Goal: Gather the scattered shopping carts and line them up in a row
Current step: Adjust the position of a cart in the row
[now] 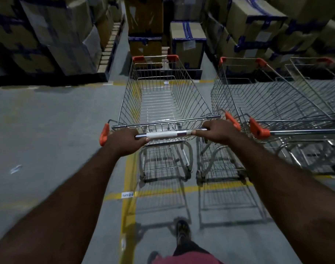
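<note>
An empty wire shopping cart (162,100) with orange corner caps stands straight ahead of me on the grey floor. Its metal handle bar (168,134) carries a white label. My left hand (124,141) grips the bar's left end and my right hand (217,131) grips its right end. Close on the right a second cart (258,103) stands parallel, its orange handle cap beside my right hand. A third cart (319,84) sits beyond it at the right edge.
Stacked cardboard boxes (187,42) on pallets stand just past the cart's front and along the back left and right. Yellow floor lines (129,180) run under the carts. My foot (182,231) shows below. Open grey floor (48,130) lies to the left.
</note>
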